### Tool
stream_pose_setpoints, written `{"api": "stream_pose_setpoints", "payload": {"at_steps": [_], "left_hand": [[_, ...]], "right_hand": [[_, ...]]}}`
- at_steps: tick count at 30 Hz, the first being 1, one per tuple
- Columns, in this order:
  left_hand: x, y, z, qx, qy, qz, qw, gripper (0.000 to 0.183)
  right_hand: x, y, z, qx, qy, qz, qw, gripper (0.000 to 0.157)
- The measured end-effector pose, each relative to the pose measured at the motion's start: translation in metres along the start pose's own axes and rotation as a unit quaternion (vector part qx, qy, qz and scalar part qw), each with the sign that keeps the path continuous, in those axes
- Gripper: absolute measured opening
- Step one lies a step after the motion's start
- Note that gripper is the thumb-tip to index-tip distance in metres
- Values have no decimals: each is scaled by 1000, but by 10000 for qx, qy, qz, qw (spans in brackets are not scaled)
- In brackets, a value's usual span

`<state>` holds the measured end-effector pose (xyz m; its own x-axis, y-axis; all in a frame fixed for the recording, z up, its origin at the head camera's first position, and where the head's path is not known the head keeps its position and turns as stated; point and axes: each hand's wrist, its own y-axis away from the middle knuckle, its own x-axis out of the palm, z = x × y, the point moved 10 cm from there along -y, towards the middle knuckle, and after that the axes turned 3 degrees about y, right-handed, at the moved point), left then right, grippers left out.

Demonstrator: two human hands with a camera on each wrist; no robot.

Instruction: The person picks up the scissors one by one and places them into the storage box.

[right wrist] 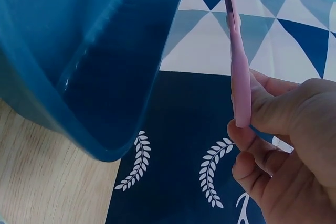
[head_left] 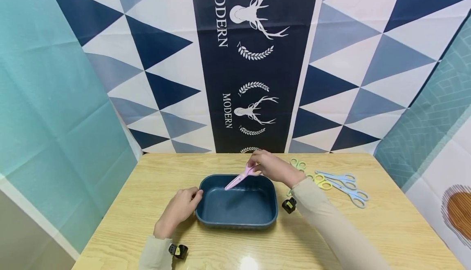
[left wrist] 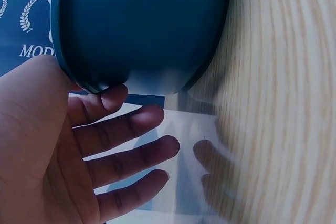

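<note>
A pair of pink scissors point(head_left: 241, 177) is in my right hand point(head_left: 274, 167), pinched by the handles between thumb and fingers. Its blades slant down to the left above the dark blue basin point(head_left: 235, 224). In the right wrist view the scissors point(right wrist: 240, 77) appear edge-on beside the basin point(right wrist: 105, 153). My left hand point(head_left: 182, 205) is at the basin's left end, its thumb and index finger pinching the rim. The left wrist view shows this hand point(left wrist: 58, 140) with the other fingers spread below the basin wall point(left wrist: 147, 30); most of the thumb is hidden.
Right of the basin lie yellow scissors point(head_left: 324, 184), green scissors point(head_left: 299, 164) and blue scissors point(head_left: 358, 198), some overlapping. My right forearm passes in front of part of them. A patterned cloth point(head_left: 254, 70) hangs behind the wooden table point(head_left: 147, 188).
</note>
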<state>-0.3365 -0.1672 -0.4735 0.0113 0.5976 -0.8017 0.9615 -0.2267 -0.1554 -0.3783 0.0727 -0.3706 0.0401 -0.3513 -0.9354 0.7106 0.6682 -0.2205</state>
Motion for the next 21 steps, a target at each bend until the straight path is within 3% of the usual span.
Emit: {"api": "stream_pose_setpoints", "payload": {"at_steps": [21], "left_hand": [[0, 1, 2, 28, -83, -100, 9999, 37]], "right_hand": [[18, -19, 23, -319, -86, 115, 9994, 13]]}}
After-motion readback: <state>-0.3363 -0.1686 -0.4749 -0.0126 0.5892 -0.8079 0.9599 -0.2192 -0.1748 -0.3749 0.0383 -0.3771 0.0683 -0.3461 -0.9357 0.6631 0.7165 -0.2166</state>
